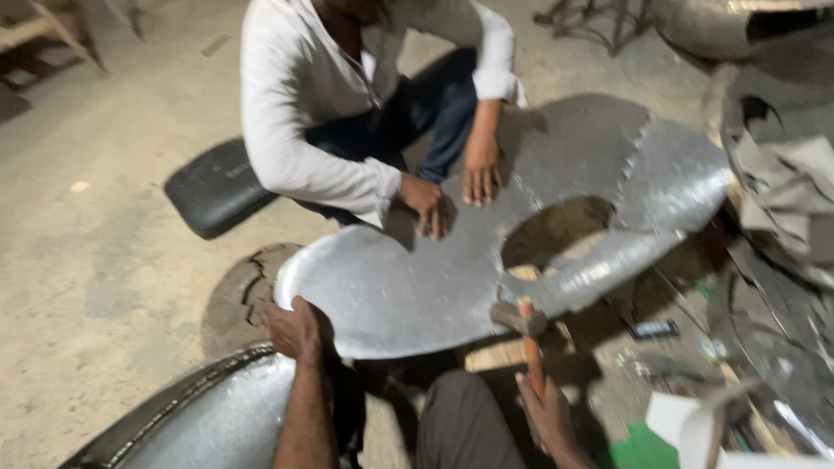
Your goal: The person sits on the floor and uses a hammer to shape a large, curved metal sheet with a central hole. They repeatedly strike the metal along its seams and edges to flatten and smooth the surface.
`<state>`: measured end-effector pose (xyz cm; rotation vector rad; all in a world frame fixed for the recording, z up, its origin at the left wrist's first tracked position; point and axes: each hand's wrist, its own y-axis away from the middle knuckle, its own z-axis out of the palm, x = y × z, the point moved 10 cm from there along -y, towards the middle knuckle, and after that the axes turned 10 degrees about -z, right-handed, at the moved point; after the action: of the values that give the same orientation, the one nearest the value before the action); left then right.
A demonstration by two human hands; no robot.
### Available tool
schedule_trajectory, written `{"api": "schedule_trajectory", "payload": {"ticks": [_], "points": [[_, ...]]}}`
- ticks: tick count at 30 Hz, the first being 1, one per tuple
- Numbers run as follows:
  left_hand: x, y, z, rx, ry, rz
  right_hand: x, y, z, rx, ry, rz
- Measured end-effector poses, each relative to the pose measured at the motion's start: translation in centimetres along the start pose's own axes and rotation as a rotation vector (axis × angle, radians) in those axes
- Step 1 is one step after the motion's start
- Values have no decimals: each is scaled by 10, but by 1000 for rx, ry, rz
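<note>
A large flat ring-shaped sheet of grey metal (pixel 417 287) with a round hole (pixel 556 230) lies low over the floor. My left hand (pixel 295 328) grips its near left edge. My right hand (pixel 543 412) holds a hammer (pixel 524 326) by its orange-brown handle, the dark head resting on the sheet's near rim below the hole. A co-worker in a white shirt crouches opposite, pressing both hands (pixel 452 187) flat on the far side of the sheet.
A black cushion (pixel 213 187) lies on the concrete floor at left. A curved metal basin (pixel 200 417) sits at the bottom left. Wood blocks (pixel 495 354) lie under the sheet. Metal scrap, tools and crumpled sheet pile up at right (pixel 773 260).
</note>
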<state>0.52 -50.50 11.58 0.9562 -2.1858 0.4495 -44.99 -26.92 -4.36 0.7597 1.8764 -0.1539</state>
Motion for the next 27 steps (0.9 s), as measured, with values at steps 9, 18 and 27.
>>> {"api": "schedule_trajectory", "payload": {"ticks": [9, 18, 27], "points": [[-107, 55, 26, -23, 74, -164, 19, 14, -8, -5, 158, -220], [-136, 61, 34, 1, 141, -208, 33, 12, -11, -73, 85, -141], [-129, 62, 33, 12, 188, -179, 38, 17, -43, 0, 153, -147]]}}
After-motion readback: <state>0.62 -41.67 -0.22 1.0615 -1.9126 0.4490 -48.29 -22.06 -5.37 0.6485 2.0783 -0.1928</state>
